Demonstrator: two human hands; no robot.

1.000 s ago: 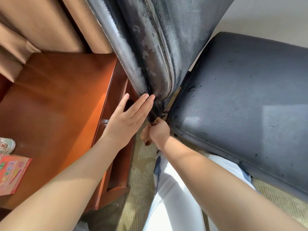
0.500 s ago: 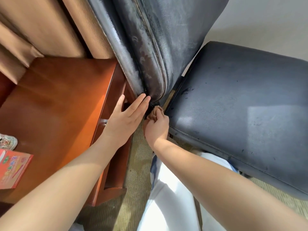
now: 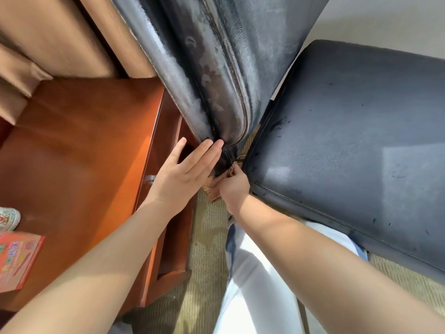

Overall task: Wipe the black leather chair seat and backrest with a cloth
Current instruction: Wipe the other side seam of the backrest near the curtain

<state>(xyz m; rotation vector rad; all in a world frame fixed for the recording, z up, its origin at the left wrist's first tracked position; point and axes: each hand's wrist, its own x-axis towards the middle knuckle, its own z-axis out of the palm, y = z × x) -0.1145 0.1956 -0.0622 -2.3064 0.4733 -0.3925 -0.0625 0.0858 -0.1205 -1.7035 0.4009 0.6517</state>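
Your left hand [image 3: 179, 175] flat, fingers straight against the backrest [image 3: 216, 68] bottom edge, your right hand [image 3: 234, 186] fisted round the brown cloth [image 3: 213, 189], backrest running far, seat [image 3: 349, 153] spreading right

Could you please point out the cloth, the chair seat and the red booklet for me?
cloth [image 3: 212, 188], head view, bunched lower fold.
chair seat [image 3: 349, 150], head view, top surface.
red booklet [image 3: 16, 260], head view, cover.

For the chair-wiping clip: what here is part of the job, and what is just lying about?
In use: backrest, seat, brown cloth, left hand, right hand.
Lying about: wooden desk, red booklet, curtain.
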